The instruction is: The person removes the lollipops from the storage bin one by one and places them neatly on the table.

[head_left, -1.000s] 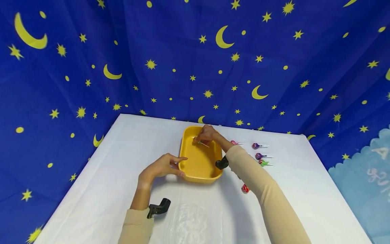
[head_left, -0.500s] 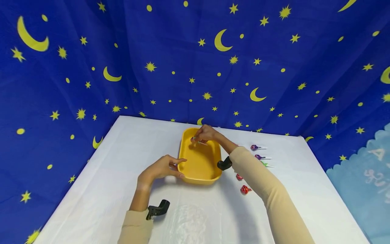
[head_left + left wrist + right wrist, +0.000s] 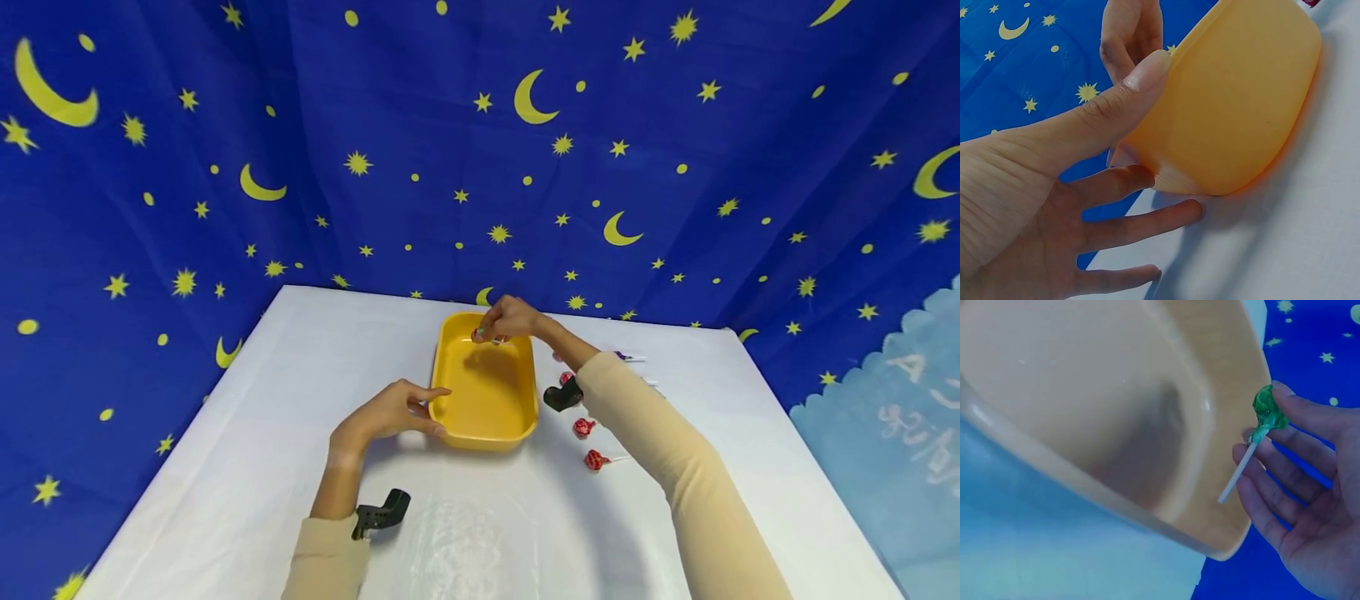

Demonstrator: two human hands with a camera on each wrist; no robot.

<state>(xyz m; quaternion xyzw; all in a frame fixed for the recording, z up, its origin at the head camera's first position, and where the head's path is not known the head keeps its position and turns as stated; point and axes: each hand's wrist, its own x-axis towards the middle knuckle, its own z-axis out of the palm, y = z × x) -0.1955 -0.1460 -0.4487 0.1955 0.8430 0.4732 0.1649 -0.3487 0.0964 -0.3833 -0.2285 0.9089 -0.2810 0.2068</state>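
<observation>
A yellow plastic tray point(image 3: 487, 400) stands on the white table. My left hand point(image 3: 386, 410) pinches its near left side between thumb and index finger, and in the left wrist view the other fingers point(image 3: 1141, 228) spread out beside the tray wall. Over the far end of the tray, my right hand point(image 3: 513, 317) holds a lollipop point(image 3: 1266, 409) between thumb and fingertips. The right wrist view shows its green wrapper and white stick, which slants down over the tray's inner wall. The hand's shadow falls on the tray floor.
Several lollipops lie right of the tray, among them two red ones, the nearer red lollipop point(image 3: 596, 460) lowest; others are partly hidden by the right sleeve point(image 3: 660, 442). A blue curtain point(image 3: 420, 150) with yellow moons and stars hangs behind the table point(image 3: 360, 333).
My right hand has risen from down inside the tray to above its far end, still holding the lollipop. The left hand keeps its place on the tray. The head view has shifted slightly.
</observation>
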